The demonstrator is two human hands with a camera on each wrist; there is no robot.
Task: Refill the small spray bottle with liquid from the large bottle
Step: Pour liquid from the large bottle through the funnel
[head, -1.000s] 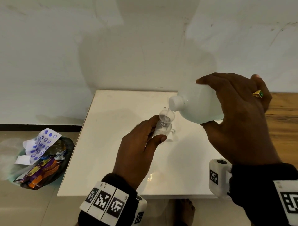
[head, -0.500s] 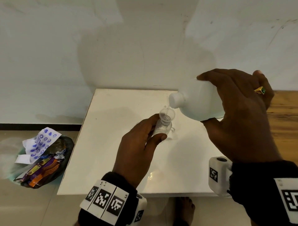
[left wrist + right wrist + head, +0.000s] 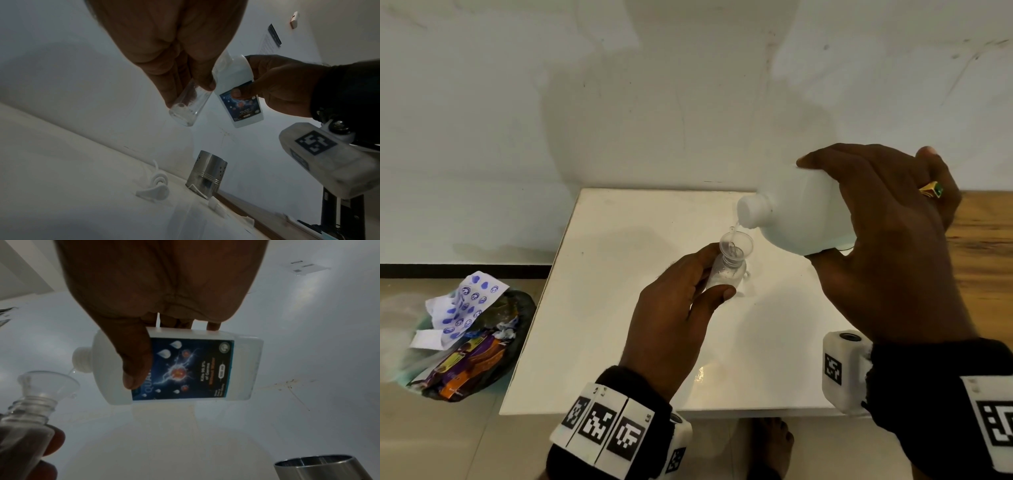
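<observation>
My left hand grips a small clear bottle held above the white table. A clear funnel sits in its neck. My right hand holds the large white bottle tipped on its side, mouth just above the funnel's rim. A thin stream of clear liquid runs from the mouth into the funnel. The right wrist view shows the large bottle's blue label. In the left wrist view the small bottle's base is in the air, clear of the table.
A steel perforated cup and a white spray-pump part stand on the table near the wall. A wooden surface adjoins the table's right. A bag of rubbish lies on the floor at the left. A bare foot shows below the table's front edge.
The large bottle and my right hand have risen slightly and tipped a little more. Liquid now runs into the funnel. My left hand with the small bottle has stayed almost still.
</observation>
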